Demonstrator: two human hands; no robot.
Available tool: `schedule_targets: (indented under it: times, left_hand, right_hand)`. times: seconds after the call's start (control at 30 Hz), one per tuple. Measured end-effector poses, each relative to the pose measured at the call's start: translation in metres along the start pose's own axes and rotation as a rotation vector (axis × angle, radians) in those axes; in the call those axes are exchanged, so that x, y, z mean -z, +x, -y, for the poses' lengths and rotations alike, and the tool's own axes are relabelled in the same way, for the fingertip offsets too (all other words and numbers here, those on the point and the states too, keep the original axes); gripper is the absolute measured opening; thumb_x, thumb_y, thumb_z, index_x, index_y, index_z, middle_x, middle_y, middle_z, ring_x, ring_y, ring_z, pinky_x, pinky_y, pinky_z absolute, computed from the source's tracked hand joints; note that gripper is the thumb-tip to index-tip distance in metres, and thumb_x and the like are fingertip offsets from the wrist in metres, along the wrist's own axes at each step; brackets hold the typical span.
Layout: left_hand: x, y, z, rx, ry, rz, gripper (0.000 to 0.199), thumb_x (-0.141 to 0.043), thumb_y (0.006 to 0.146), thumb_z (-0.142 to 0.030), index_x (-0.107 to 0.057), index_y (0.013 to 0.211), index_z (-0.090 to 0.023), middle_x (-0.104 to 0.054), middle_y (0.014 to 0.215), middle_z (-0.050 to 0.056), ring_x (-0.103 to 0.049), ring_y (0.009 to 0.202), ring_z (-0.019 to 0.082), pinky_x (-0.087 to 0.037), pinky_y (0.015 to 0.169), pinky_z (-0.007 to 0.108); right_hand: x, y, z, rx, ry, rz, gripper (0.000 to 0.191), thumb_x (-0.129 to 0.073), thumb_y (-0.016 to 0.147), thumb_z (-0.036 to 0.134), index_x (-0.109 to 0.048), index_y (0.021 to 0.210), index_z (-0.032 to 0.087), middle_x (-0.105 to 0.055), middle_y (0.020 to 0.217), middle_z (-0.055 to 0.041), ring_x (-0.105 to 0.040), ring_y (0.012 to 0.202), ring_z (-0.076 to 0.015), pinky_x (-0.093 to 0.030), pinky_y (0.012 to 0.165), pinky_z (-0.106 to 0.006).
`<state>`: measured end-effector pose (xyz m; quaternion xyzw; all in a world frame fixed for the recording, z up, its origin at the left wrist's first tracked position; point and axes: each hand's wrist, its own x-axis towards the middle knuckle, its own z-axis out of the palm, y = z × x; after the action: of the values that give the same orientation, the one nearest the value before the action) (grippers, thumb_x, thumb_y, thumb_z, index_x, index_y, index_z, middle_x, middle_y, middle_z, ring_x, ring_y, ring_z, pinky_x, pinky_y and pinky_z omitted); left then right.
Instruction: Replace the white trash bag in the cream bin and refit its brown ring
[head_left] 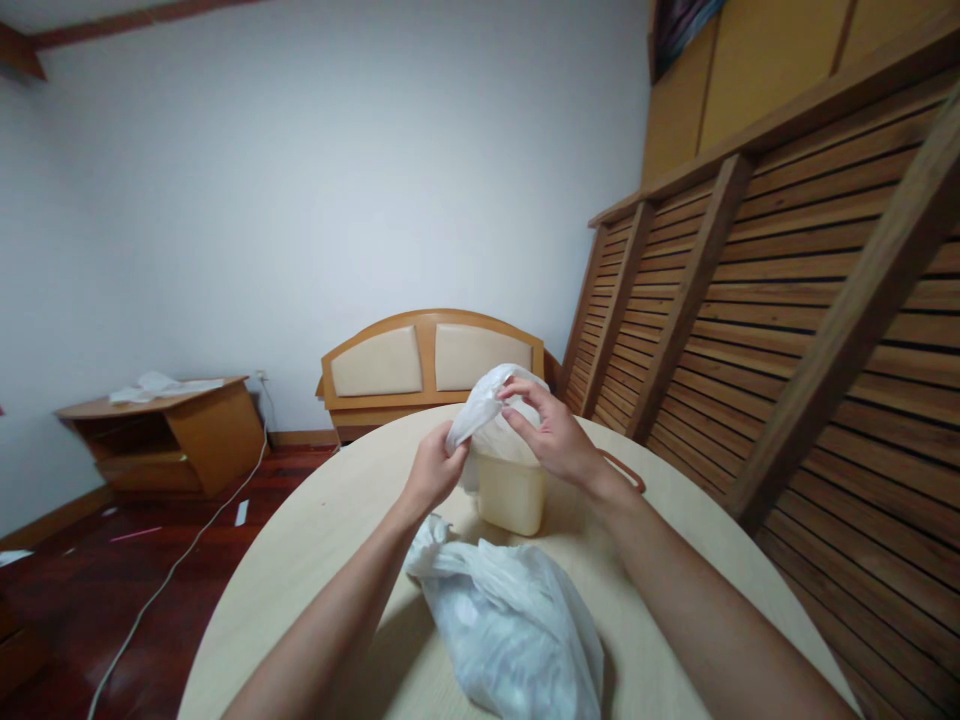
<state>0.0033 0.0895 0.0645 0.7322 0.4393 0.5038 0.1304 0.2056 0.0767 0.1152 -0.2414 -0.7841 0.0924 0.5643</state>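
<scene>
My left hand (437,465) clamped on one white plastic bag (480,405), my right hand (551,430) with thumb and forefinger slightly apart at its edge, one yellowish container (511,495) below, one filled bag (517,620) nearer me.

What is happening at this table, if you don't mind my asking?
A person is holding a white plastic bag open-handed at its edge, left hand gripping it and right hand at its upper part. A yellowish container stands beneath; a fuller bag lies nearer on the round table.
</scene>
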Motion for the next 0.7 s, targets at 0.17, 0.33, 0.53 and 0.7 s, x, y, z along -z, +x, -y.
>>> schedule_targets:
  times: [0.17,0.33,0.53,0.7]
  left_hand:
    - [0.005,0.007,0.018,0.126,0.076,-0.018,0.022,-0.05,0.087,-0.023,-0.07,0.088,-0.013,-0.074,0.086,0.007,-0.066,0.08,0.022,-0.048,0.072,0.028]
    - [0.01,0.006,0.025,0.192,0.18,0.016,0.017,-0.053,0.082,-0.022,-0.067,0.075,-0.015,-0.071,0.076,0.005,-0.064,0.074,0.021,-0.043,0.066,0.025]
    - [0.01,-0.002,0.026,0.319,0.298,0.043,0.014,-0.063,0.078,-0.032,-0.066,0.082,-0.019,-0.072,0.077,0.007,-0.064,0.071,0.023,-0.037,0.06,0.026]
    - [0.016,-0.002,0.023,0.347,0.313,0.062,0.018,-0.06,0.079,-0.03,-0.063,0.065,-0.02,-0.065,0.061,0.003,-0.061,0.064,0.021,-0.032,0.057,0.024]
  right_hand:
    - [0.009,-0.005,-0.026,-0.257,-0.272,-0.032,0.045,-0.065,0.084,0.022,-0.053,0.128,0.021,-0.069,0.112,-0.0083,-0.066,0.101,-0.0221,-0.051,0.093,-0.037]
    - [0.022,-0.015,-0.039,-0.55,-0.692,0.168,0.04,-0.069,0.082,0.03,-0.065,0.12,0.018,-0.072,0.1,-0.0115,-0.067,0.094,-0.0271,-0.049,0.081,-0.033]
    - [0.027,-0.019,-0.05,-0.705,-0.69,0.142,0.043,-0.068,0.081,0.035,-0.068,0.121,0.02,-0.076,0.097,-0.0122,-0.07,0.093,-0.0294,-0.046,0.072,-0.031]
    - [0.033,-0.02,-0.065,-0.643,-0.539,0.189,0.019,-0.064,0.082,0.028,-0.077,0.094,0.021,-0.078,0.089,-0.006,-0.07,0.081,-0.022,-0.046,0.068,-0.025]
